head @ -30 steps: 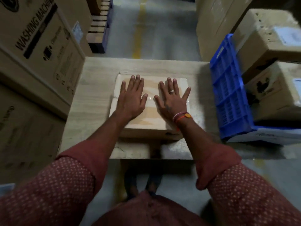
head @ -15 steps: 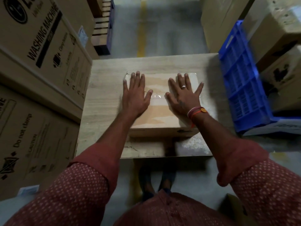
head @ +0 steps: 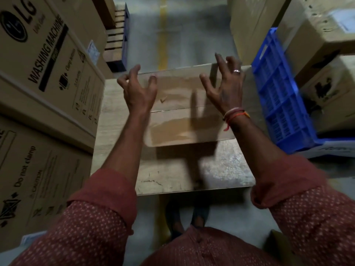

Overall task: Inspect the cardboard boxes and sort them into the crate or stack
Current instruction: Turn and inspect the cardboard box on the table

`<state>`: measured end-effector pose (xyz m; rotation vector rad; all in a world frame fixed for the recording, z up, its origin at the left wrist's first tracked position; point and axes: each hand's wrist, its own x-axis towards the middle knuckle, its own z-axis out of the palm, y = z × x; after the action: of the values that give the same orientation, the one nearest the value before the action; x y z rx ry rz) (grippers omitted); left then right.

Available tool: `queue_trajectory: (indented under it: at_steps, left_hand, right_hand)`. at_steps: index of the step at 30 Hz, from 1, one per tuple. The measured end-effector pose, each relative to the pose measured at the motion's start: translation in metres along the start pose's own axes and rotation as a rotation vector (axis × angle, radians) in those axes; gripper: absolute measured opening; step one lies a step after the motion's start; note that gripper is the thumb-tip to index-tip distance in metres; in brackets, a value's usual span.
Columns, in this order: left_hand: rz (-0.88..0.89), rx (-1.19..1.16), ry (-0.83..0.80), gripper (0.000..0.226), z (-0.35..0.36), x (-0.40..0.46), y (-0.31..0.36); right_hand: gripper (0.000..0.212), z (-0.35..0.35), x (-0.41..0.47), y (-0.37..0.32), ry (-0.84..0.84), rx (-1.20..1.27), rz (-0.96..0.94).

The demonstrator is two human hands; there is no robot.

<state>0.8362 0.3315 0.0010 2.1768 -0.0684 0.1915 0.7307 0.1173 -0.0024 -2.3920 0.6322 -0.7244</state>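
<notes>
A flat cardboard box (head: pixel 182 120) with clear tape across its top lies on a small wooden table (head: pixel 172 175) in front of me. My left hand (head: pixel 138 91) is at the box's far left corner with its fingers curled over the edge. At the far right edge, my right hand (head: pixel 224 87), which wears a ring and wrist threads, hooks its fingers the same way. The box looks blurred and throws a wide shadow on its near side, as if raised off the table. A blue plastic crate (head: pixel 278 96) stands just right of the table.
Tall washing machine cartons (head: pixel 48 64) wall off the left side. Brown cartons (head: pixel 330 89) fill the blue crate and rise behind it. A wooden pallet (head: pixel 117 45) and a yellow floor line (head: pixel 163 35) lie beyond the table. My feet show under the table's near edge.
Both hands left the box top, where they lay flat, and slid to its far edge with fingers curled. The box has shifted and its shadow has grown.
</notes>
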Motion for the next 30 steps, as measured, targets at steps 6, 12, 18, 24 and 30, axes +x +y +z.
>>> queue_trajectory:
  at_steps: [6,12,18,24,30]
  left_hand:
    - [0.215,-0.126,0.197,0.038,-0.006,-0.045,-0.033]
    - [0.240,-0.064,0.076,0.038,-0.014,-0.072,-0.053]
    - [0.330,0.433,-0.031,0.055,-0.004,-0.044,-0.003]
    - [0.537,0.647,-0.350,0.072,0.026,-0.028,0.005]
    - [0.496,0.672,-0.374,0.072,0.029,-0.028,0.004]
  right_hand:
    - [0.050,-0.006,-0.073,0.003,0.139,0.003,-0.157]
    - [0.040,-0.007,-0.113,0.019,0.028,-0.106,-0.096]
    - [0.058,-0.002,-0.040,-0.017,-0.143,-0.315,-0.118]
    - [0.072,0.031,-0.015,-0.015,-0.401,-0.489,-0.275]
    - [0.062,0.023,-0.003,-0.017,-0.412,-0.429,-0.242]
